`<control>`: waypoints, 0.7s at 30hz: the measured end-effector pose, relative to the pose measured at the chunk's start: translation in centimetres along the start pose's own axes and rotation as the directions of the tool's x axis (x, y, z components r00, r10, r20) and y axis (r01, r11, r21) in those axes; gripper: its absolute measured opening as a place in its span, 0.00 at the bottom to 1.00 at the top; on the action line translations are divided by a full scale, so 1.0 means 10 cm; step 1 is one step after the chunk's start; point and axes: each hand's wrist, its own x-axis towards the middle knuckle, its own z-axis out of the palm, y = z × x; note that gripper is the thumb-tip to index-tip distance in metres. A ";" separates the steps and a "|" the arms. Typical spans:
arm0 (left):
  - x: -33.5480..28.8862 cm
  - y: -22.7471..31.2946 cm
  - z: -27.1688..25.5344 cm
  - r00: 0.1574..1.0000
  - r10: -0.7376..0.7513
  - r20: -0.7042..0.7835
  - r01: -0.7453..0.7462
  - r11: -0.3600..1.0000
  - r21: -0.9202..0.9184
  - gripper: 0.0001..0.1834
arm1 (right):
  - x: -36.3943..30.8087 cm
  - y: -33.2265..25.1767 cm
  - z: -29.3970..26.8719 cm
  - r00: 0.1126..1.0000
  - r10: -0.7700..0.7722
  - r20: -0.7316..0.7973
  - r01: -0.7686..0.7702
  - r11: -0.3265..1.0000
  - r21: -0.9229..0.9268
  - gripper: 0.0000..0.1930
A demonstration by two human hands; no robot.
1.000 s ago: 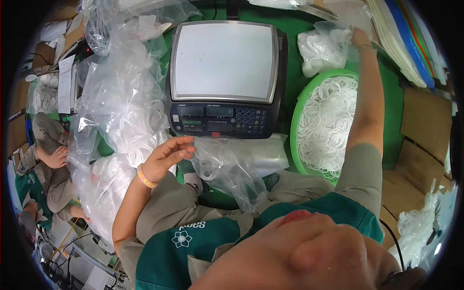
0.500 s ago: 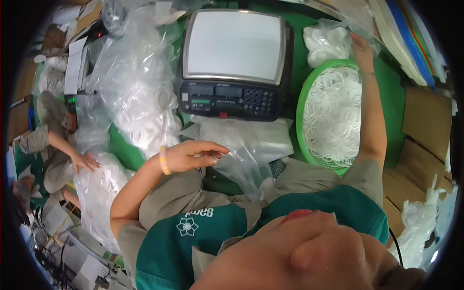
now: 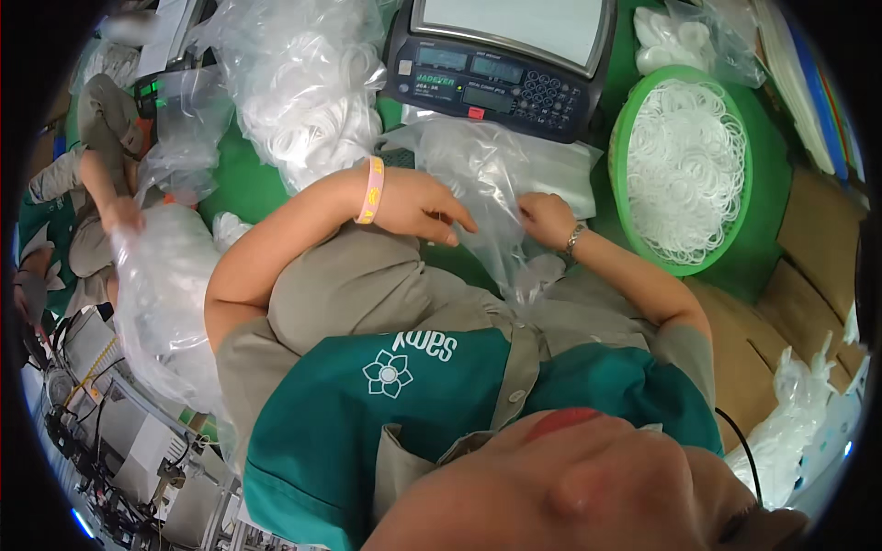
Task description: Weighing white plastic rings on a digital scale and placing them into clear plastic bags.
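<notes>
At the far left a co-worker's hand [image 3: 122, 213] is resting on a large clear plastic sack of white rings [image 3: 165, 294] that is bulging beside the green-topped bench [image 3: 241, 179]. Just right of it, a heap of clear plastic bags filled with thin white rings [image 3: 308, 87] is lying on the bench, reaching up toward the dark grey electronic weighing scale with a keypad and a pale flat pan [image 3: 501, 60]. The person's left hand [image 3: 418, 204], wearing a pink band at the wrist, is lying with fingers stretched out and slightly apart, its fingertips pressing on the left edge of the crumpled clear plastic bag [image 3: 491, 174]. This bag is sitting just in front of the scale, between the two hands and trailing down toward the person's lap. The right hand [image 3: 548, 220], with a metal bracelet at the wrist, is pinching a fold of the same bag with curled fingers. Further right, the round green plastic basket heaped with thin white rings [image 3: 684, 161] is standing on the bench near the right forearm, apart from the bag.
</notes>
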 end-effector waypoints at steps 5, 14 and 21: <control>-0.20 -0.41 0.10 0.960 -0.155 -0.233 0.211 0.948 0.239 0.16 | 0.04 -0.39 -0.04 0.976 0.170 -0.134 0.022 0.540 0.841 0.23; -0.36 -0.15 0.15 0.996 0.083 -0.022 -0.085 0.987 -0.137 0.23 | -0.08 -0.73 -0.01 0.932 0.284 0.224 -0.348 0.532 0.772 0.28; -0.42 0.77 0.12 0.979 -0.080 -0.187 0.174 0.805 0.567 0.23 | 0.26 -1.23 -0.71 0.981 0.180 -0.073 0.104 -0.166 0.981 0.21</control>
